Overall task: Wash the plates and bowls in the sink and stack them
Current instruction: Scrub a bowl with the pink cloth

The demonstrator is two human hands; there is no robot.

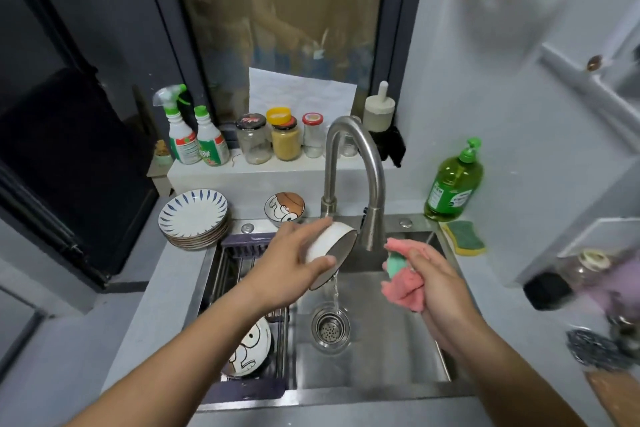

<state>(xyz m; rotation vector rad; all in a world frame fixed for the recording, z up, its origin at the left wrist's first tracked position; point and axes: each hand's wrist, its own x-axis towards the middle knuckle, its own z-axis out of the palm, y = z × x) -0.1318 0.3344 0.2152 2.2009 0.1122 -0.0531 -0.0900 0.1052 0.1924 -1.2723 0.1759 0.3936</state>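
My left hand (294, 260) grips a white bowl (334, 250) tipped on its side over the steel sink (381, 357); water runs from its rim down toward the drain (330, 328). My right hand (436, 288) holds a bunched pink and green cloth (403, 279) to the right of the bowl, below the faucet (356, 177). A stack of blue-patterned plates (194, 217) stands on the counter at the back left. A cartoon bowl (284, 208) sits behind the sink. Another cartoon dish (251, 348) lies in the rack (242, 388), partly hidden by my left arm.
Green dish soap bottle (453, 184) and a green-yellow sponge (464, 237) are at the sink's back right. Jars (285, 139) and spray bottles (194, 135) line the window ledge. A steel scourer (588, 347) lies on the right counter.
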